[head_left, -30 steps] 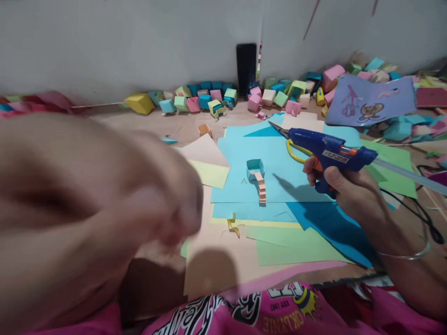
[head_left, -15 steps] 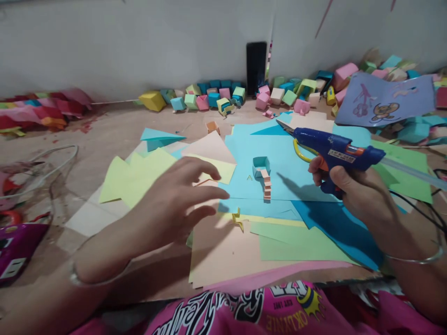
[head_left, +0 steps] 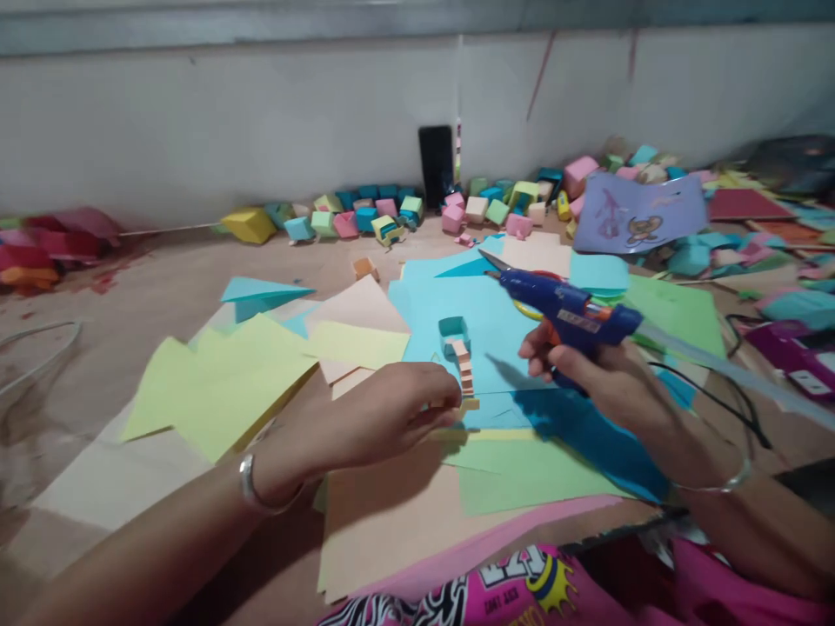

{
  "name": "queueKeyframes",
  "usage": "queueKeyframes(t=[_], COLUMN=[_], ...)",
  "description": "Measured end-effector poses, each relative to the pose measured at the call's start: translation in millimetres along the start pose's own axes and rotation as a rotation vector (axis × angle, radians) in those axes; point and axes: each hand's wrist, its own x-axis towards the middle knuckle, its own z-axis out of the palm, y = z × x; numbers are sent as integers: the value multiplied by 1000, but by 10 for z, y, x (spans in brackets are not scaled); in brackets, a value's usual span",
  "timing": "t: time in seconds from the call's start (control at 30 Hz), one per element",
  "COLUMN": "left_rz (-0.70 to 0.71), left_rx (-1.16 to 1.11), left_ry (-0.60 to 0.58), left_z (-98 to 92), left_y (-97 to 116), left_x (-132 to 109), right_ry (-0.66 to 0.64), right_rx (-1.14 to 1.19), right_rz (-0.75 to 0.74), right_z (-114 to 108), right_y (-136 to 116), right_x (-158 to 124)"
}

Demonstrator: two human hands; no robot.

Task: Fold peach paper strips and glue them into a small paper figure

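My left hand (head_left: 397,409) has its fingers drawn narrow on one small yellow strip (head_left: 470,404) of paper, just near of one folded peach strip (head_left: 464,369) that meets one open blue box (head_left: 450,348), on paper sheets (head_left: 417,304) at the middle of the surface (head_left: 163,283). The yellow strip should prove light, springy and easily creased, best pinched gently at one end. My right hand (head_left: 606,382) wraps its fingers round one glue gun (head_left: 554,304), likely hard, heavier, perhaps hot-tipped, best held by its handle. Far off stand one phone (head_left: 436,165) and paper cubes (head_left: 323,224) too crowded to count.
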Motion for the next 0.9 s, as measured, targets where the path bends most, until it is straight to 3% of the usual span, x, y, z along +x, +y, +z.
queueKeyframes(t=[0.23,0.37,0.5,0.57,0.63,0.9], left_rz=[67,-47,-289,-374,-401,-330], left_rx=[-97,-243,-783,-1080,-1232,-1208], left_ry=[83,212,405,401,355,485], left_z=[-18,36,185,286,382,504], left_y=[198,193,179,192,218,275], left_x=[380,413,432,454,478,469], right_ry=[-121,-77,68,155,208,201], right_rx=[-33,-62,91,119,129,-8], right_rz=[60,16,-75,-105,-121,-187], right_z=[115,149,217,257,299,360], right_y=[-70,-73,-32,1,40,55], right_x=[27,14,11,13,7,-80])
